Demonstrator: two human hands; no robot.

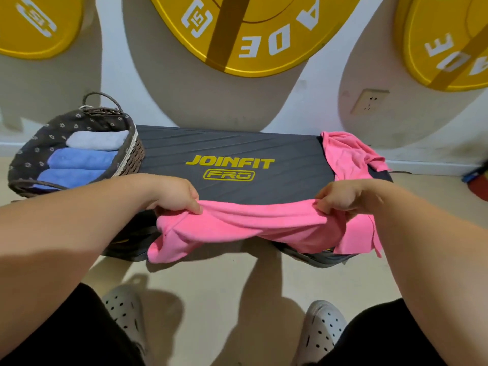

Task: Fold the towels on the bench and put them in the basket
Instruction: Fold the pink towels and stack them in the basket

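Note:
A pink towel (pixel 245 223) hangs stretched over the near edge of the dark bench (pixel 232 151). My left hand (pixel 173 195) pinches its left corner and my right hand (pixel 340 196) pinches its right corner. The cloth sags and bunches between them. A second pink towel (pixel 348 154) lies crumpled on the bench's right end. At the bench's left end stands a wicker basket (pixel 133 151) with a dark flowered lining. Inside it lie a folded grey towel (pixel 97 140) and two folded blue towels (pixel 81 159).
Yellow weight plates (pixel 237 33) hang on the white wall behind the bench. A wall socket (pixel 368 101) sits to the right. My feet in grey clogs (pixel 322 331) stand on the beige floor in front of the bench.

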